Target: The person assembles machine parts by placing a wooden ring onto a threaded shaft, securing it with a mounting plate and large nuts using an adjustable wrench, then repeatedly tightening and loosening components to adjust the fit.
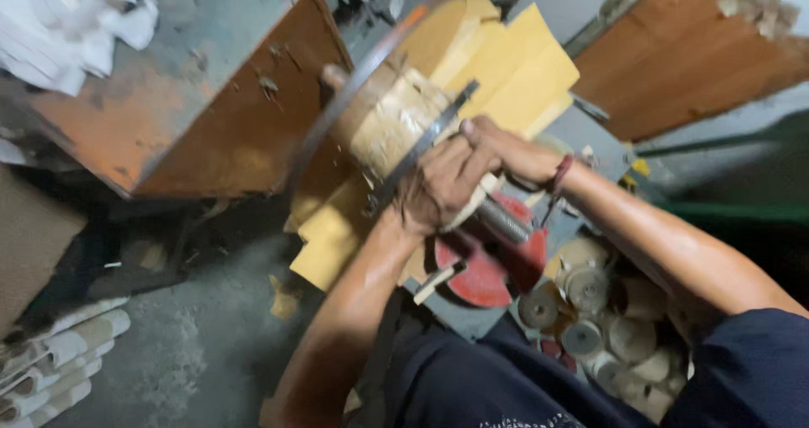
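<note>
Beside the red disc (484, 272), the left hand (438, 188) hides its own fingertips (blurred too), and the right hand (506, 150) is half covered.

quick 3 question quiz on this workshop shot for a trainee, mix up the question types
1. True or false: both hands are on the pale drum.
2. The red disc lies: A) above the drum B) below the hands C) on the rusty box.
3. What colour are the foam blocks behind the drum?

Key:
1. True: the left hand and right hand press the pale drum, beside its metal band.
2. B: the red disc lies below them.
3. Yellow: the foam blocks.
</note>
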